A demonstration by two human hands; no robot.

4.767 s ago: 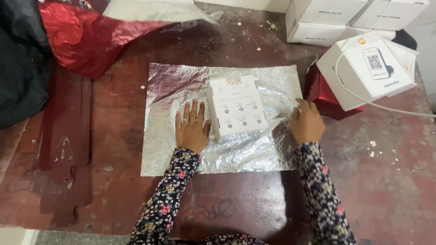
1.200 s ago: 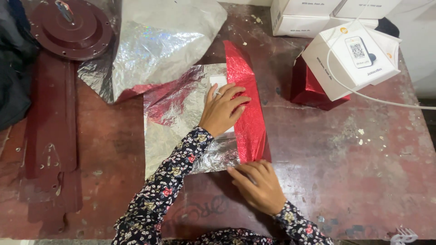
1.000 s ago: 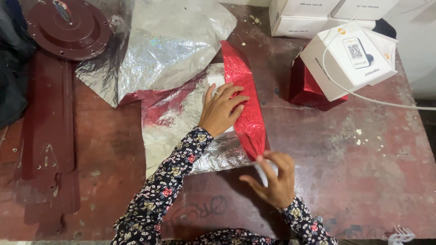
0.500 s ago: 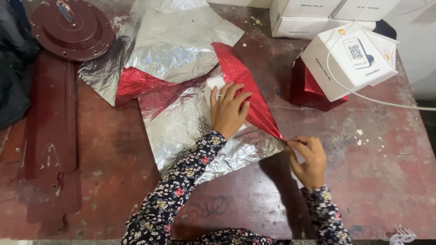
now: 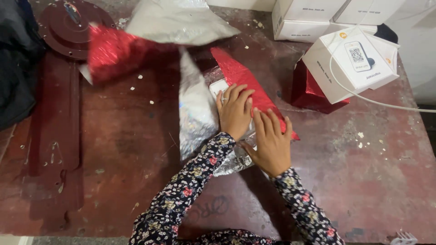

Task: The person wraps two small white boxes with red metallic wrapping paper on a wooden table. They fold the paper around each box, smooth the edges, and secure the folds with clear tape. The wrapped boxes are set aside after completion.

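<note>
While both hands [image 5: 254,127] press flat, open, the foil-wrapped box [image 5: 247,88] runs diagonally away-left.

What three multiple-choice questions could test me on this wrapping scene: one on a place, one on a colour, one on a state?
1. Where is the left hand?
A. flat on the part-wrapped box
B. on the round metal base
C. off the table

2. What colours are the two sides of the wrapping sheet?
A. blue and gold
B. red and silver
C. green and white

3. How is the right hand?
A. clenched around scissors
B. lifting a box
C. fingers spread, pressing the red flap down

Answers: 1 A, its palm lies on the box top; 2 B, the folded flap shows red and the raised side silver; 3 C, its open fingers lie flat on the flap.
</note>
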